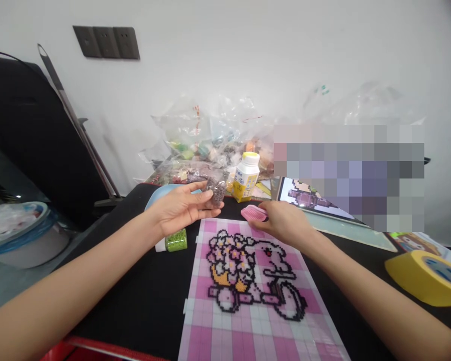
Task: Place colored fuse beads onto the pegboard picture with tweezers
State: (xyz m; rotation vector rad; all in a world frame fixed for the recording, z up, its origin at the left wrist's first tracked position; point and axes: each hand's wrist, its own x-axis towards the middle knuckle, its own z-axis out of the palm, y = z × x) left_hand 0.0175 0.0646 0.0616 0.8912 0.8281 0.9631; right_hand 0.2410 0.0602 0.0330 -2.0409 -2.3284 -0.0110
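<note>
My left hand (186,205) grips a small clear bag of dark brownish beads (216,189) between thumb and fingers, above the far edge of the pegboard. In my right hand (285,219) is a small pink ribbed tray (254,213), pinched at its right side. Below both hands lies a pink-and-white checked pegboard (210,341) bearing a bead picture (255,273) of a puppy-like figure on a scooter with flowers, outlined in black. Beside my left wrist, a clear jar of green beads (176,240) lies on its side. A light blue dish (161,193) is partly hidden behind my left hand.
A white-and-yellow bottle (245,176) stands behind the hands, before piled clear plastic bags (210,130). To the right are a screen with a pixel picture (304,195) and a yellow tape roll (424,278). A lined bin (26,245) stands at left.
</note>
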